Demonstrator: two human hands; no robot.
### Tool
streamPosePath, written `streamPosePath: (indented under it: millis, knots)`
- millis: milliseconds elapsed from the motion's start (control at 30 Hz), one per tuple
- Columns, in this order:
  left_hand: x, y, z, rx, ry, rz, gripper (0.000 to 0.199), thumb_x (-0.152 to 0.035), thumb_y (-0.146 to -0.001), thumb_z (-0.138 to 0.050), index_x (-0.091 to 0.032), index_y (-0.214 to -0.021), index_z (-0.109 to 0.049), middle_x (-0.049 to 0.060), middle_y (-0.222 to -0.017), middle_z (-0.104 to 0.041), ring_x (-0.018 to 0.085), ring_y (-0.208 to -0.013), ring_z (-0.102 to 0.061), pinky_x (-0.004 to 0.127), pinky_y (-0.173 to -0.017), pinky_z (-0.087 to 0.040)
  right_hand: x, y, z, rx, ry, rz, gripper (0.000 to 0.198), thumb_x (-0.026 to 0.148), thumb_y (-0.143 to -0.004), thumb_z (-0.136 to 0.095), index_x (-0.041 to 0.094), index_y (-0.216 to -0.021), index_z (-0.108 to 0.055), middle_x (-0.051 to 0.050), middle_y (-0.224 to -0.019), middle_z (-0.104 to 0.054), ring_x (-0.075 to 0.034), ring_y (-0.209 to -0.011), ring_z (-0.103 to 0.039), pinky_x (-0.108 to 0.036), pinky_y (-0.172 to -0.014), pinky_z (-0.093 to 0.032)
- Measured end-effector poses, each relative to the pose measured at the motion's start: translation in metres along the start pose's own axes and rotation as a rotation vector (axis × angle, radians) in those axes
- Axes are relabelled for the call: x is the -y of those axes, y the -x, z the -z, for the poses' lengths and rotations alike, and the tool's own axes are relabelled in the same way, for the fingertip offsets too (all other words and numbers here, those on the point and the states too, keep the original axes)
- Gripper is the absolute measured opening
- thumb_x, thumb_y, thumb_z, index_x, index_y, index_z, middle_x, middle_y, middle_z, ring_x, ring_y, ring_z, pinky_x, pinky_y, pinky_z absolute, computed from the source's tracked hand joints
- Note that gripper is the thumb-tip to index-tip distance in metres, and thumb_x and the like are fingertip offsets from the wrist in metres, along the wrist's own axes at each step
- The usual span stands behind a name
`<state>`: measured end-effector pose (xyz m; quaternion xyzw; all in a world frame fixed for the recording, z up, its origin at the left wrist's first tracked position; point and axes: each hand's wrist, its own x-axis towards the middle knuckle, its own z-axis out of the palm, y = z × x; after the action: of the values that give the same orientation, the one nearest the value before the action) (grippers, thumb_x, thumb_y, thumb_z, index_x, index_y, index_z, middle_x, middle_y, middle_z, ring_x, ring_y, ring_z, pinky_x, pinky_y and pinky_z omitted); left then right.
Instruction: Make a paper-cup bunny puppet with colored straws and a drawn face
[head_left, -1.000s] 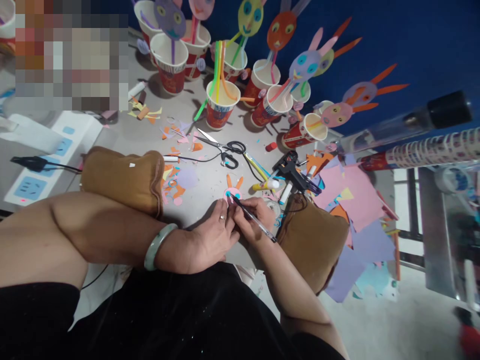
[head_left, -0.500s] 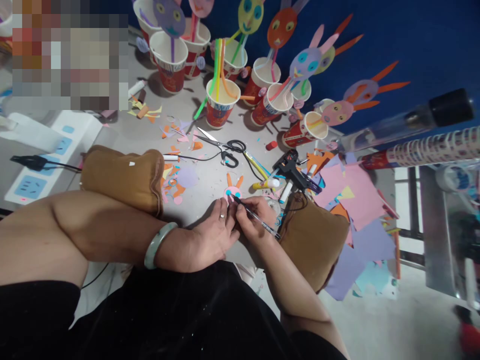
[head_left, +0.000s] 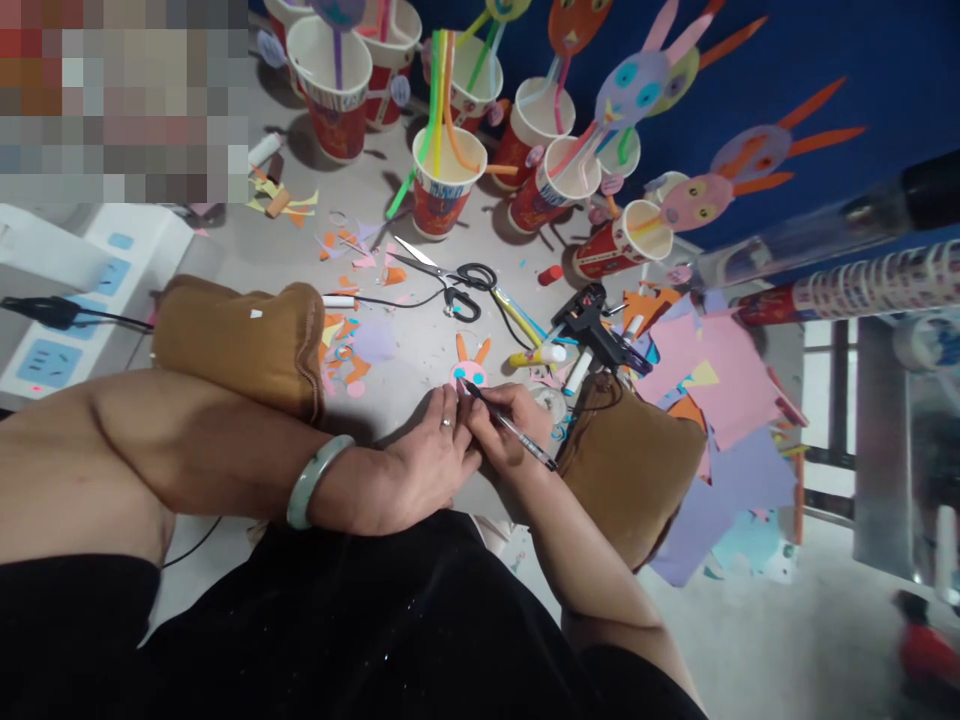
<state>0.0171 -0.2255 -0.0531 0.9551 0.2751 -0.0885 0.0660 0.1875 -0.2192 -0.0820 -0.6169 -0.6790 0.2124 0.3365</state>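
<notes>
A small pink paper rabbit face [head_left: 469, 372] with orange ears and blue eyes lies on the table at the centre. My right hand [head_left: 511, 425] is closed round a clear-barrelled pen [head_left: 517, 432], whose dark tip meets the face near its left eye. Stretched out flat, the fingers of my left hand [head_left: 431, 445] rest at the lower edge of the face, beside the right hand. They wear a ring, and a pale green bangle circles the wrist. Both hands cover the lower part of the face.
Scissors [head_left: 450, 278], a yellow marker [head_left: 536, 355] and a black glue gun [head_left: 592, 325] lie beyond the hands. Brown cushions [head_left: 236, 345] flank the forearms. Paper cups [head_left: 448, 200] with straws and paper faces line the back. Coloured paper sheets [head_left: 739, 375] are at right, a power strip [head_left: 90, 300] at left.
The head view has shifted slightly, so the cups sit higher in it. My right hand still holds the pen at the rabbit face; the left hand stays flat.
</notes>
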Motion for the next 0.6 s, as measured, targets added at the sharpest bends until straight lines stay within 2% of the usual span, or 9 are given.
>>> streamPosePath:
  millis: [133,600]
  knots:
    - [-0.0006,-0.0023,-0.0004,0.041,0.049,0.011,0.078,-0.060,-0.084,-0.069,-0.018,-0.148,-0.058,0.024,-0.161,-0.047,0.049,-0.149,-0.043,0.064,-0.125,-0.023,0.0001,0.0006,-0.0021,-0.013,0.020,0.025,0.011,0.036,-0.090,-0.068,0.026,-0.092,-0.067,-0.001,-0.079,-0.077,-0.017,-0.065,-0.072,-0.031,-0.063,-0.059]
    - [0.0018,-0.0025,0.0088,0.084,0.012,-0.016,0.077,-0.061,-0.088,-0.066,-0.016,-0.150,-0.057,0.025,-0.161,-0.046,0.050,-0.148,-0.045,0.063,-0.123,-0.030,-0.0030,-0.0007,-0.0047,-0.028,0.028,0.097,0.006,0.032,-0.092,-0.069,0.026,-0.092,-0.068,0.000,-0.080,-0.076,-0.016,-0.067,-0.071,-0.029,-0.063,-0.057]
